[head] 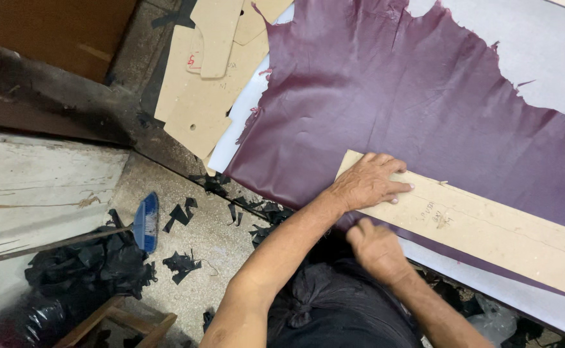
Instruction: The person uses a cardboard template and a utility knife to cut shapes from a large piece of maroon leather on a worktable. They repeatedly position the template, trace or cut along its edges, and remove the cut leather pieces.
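Left hand (pixel 367 182) flat, fingers spread, pressing on the end of a long tan board strip (pixel 488 229), stiff, straight-edged, matte. That strip lies slantwise across a maroon hide (pixel 392 90), smooth with a soft sheen, its far edge ragged. Right hand (pixel 378 250) is curled at the strip's near edge, right on the hide; whether it grips anything, I cannot tell. The hide lies on a pale table (pixel 540 71). More tan board patterns (pixel 205 84), flat with rounded corners, overhang the table's corner. Below, a gritty concrete floor (pixel 198 258) littered with black scraps (pixel 180 263), a blue brush (pixel 146 222), and a heap of black offcuts (pixel 82 267).
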